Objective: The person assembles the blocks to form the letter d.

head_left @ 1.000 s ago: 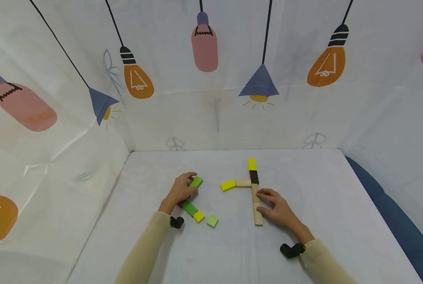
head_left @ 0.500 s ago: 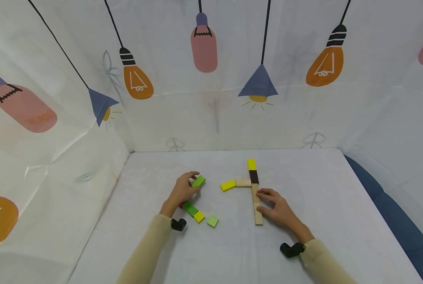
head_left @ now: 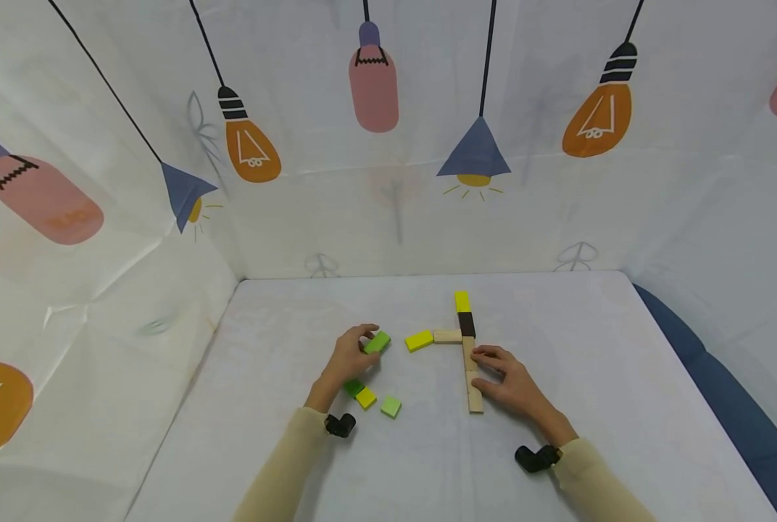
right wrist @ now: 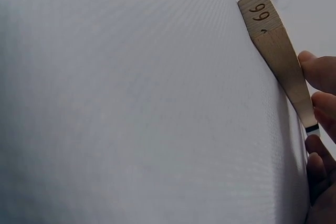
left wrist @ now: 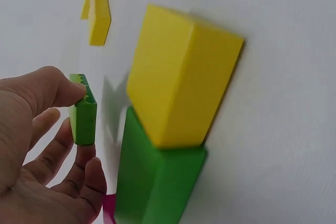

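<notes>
My left hand (head_left: 348, 357) pinches a bright green block (head_left: 377, 342) between thumb and fingers, left of the block figure; the left wrist view shows bumps along one edge of that block (left wrist: 84, 124). Resting beside two end-to-end wooden blocks (head_left: 474, 395), my right hand (head_left: 511, 386) has its thumb and fingers relaxed against their right side. Above them lie a dark brown block (head_left: 467, 324) and a yellow block (head_left: 462, 301). A horizontal wooden block (head_left: 447, 336) branches left, ending in a tilted yellow block (head_left: 419, 341).
Under the left wrist lie a darker green block (head_left: 353, 388) and a yellow block (head_left: 365, 397), with a magenta piece (left wrist: 109, 209) partly hidden. A pale green block (head_left: 391, 407) sits to their right. White cloth covers the table (head_left: 401, 478); a printed curtain (head_left: 388, 217) stands behind.
My left hand has moved right with the green block, towards the tilted yellow block, its wrist now covering the magenta piece in the head view. My right hand has stayed in place.
</notes>
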Tool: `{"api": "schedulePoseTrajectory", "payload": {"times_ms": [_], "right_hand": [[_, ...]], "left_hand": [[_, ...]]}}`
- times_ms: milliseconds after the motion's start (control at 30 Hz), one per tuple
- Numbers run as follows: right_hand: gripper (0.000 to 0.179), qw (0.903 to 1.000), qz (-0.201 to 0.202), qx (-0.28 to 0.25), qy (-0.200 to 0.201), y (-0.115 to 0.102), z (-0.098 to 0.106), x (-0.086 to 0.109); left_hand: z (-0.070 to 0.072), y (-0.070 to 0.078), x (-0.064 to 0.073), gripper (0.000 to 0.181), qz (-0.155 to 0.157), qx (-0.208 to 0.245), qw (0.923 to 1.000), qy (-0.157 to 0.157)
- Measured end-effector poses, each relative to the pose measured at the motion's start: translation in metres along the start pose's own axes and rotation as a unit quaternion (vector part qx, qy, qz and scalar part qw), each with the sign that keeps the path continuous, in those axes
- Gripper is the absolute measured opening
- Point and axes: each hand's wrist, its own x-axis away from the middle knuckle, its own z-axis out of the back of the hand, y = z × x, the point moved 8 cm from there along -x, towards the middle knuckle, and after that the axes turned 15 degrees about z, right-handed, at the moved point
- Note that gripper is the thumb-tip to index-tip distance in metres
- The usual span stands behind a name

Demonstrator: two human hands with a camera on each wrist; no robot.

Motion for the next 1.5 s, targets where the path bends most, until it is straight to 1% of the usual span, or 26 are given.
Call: {"api": "schedulePoseTrajectory", "payload": {"times_ms": [233,433,567,733,1000,1133,1500], "right_hand": [[0.047,0.9999,0.007,0.008,0.005,-0.001,0.001,0.000],[0.048,1.0000,0.002,0.000,0.000,0.000,0.000,0.000],[0.047,1.0000,0.002,0.000,0.001,-0.001,0.001,0.001],[0.047,0.9999,0.006,0.008,0.004,-0.002,0.001,0.000],[0.048,1.0000,0.004,0.006,0.003,-0.002,0.002,0.000],[0.048,1.0000,0.004,0.004,0.003,-0.002,0.002,0.000],[0.049,0.9999,-0.007,-0.007,-0.005,-0.002,0.001,-0.001]], "left_hand": [[-0.015,0.008,0.005,0.052,-0.026,0.006,0.9995,-0.018],[-0.024,0.013,0.008,0.053,-0.031,-0.004,0.9989,-0.036],[-0.027,0.013,0.008,0.051,-0.015,-0.005,0.9990,-0.042],[-0.029,0.013,0.007,0.046,0.011,-0.021,0.9985,-0.048],[-0.030,0.015,0.007,0.047,0.023,-0.028,0.9978,-0.056],[-0.031,0.016,0.008,0.047,0.023,-0.030,0.9976,-0.059],[-0.032,0.019,0.011,0.049,0.029,-0.022,0.9970,-0.068]]}}
